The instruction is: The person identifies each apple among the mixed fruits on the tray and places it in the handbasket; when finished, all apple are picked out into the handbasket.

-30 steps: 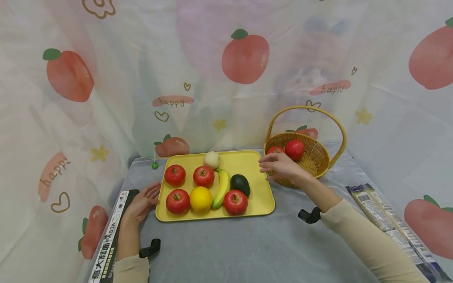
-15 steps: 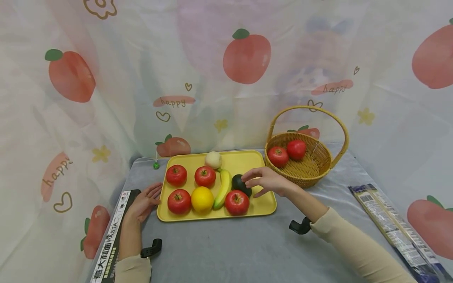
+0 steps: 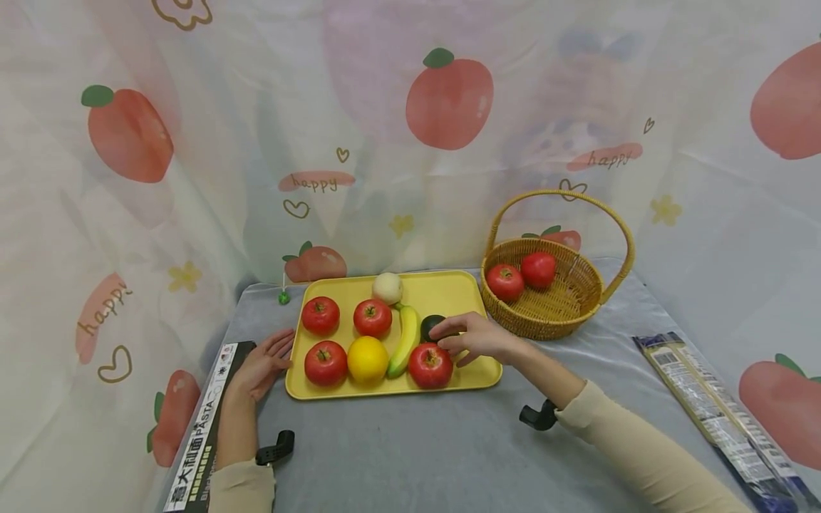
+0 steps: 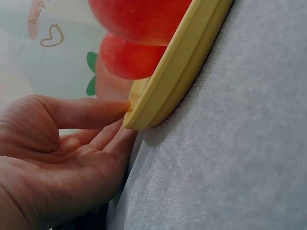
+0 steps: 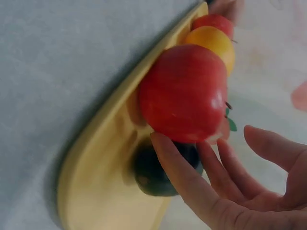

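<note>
My left hand (image 3: 261,365) is at the left edge of the yellow tray (image 3: 474,285), its thumb touching the rim and its other fingers along the outside. Over the tray's right half, my right hand (image 3: 476,338) reaches in with fingers spread, holding nothing. The nearest red apple (image 3: 430,366) is just by its fingertips; in the right wrist view the index fingertip is at the apple's lower side, contact unclear. The dark avocado (image 5: 152,168) sits behind that apple, partly covered by the fingers. A banana (image 3: 404,338) and yellow orange-like fruit (image 3: 368,360) lie further left.
Several other red apples (image 3: 326,363) and a pale round fruit (image 3: 388,288) lie on the tray. At back right stands a wicker basket (image 3: 545,326) with a tall handle and two red apples. A pasta box (image 3: 208,420) lies left, a shiny packet (image 3: 712,410) right.
My right hand has moved left and nearer from the basket's rim to over the tray, uncovering the second apple in the basket. The left hand stays at the tray's edge.
</note>
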{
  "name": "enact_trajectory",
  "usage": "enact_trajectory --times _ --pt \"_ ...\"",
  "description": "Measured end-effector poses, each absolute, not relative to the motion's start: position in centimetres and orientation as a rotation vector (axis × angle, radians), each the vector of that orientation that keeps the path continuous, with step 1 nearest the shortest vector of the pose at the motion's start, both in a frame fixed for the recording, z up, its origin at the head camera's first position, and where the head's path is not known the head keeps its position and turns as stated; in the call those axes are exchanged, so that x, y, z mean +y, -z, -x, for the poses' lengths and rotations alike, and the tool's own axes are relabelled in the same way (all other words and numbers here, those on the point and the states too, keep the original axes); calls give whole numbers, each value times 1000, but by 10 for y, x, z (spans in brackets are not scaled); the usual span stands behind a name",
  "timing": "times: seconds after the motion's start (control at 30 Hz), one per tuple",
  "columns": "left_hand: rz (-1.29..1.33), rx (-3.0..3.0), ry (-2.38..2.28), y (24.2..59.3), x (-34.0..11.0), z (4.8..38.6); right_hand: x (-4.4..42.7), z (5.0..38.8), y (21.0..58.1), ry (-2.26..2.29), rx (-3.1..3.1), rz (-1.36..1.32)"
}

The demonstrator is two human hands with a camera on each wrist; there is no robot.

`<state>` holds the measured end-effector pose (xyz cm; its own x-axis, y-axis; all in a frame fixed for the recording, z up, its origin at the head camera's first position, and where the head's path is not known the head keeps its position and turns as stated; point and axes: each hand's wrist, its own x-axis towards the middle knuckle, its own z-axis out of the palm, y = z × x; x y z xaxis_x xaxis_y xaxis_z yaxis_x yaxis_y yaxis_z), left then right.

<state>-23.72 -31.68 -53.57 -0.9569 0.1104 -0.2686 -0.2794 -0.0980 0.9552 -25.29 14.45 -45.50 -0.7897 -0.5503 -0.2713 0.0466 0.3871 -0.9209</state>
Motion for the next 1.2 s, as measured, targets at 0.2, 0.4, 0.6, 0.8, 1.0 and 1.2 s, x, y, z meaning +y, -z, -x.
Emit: enact_trajectory --times 0.2,0.4,0.6,0.8,1.0,1.2 --pt "207 1914 -2141 536 -317 238 139 250 466 1393 2102 428" --pt "199 1925 -2130 537 -316 238 136 245 469 1425 2095 404" --pt "189 1929 -2136 540 -318 240 133 242 472 1442 2118 388" --pt "178 1934 -2127 543 -319 241 132 241 474 1454 2144 373" --pt "177 1924 -2126 542 -319 240 132 242 473 1472 2148 351" --pt "168 1914 -2134 540 -319 239 138 243 469 1495 2127 373"
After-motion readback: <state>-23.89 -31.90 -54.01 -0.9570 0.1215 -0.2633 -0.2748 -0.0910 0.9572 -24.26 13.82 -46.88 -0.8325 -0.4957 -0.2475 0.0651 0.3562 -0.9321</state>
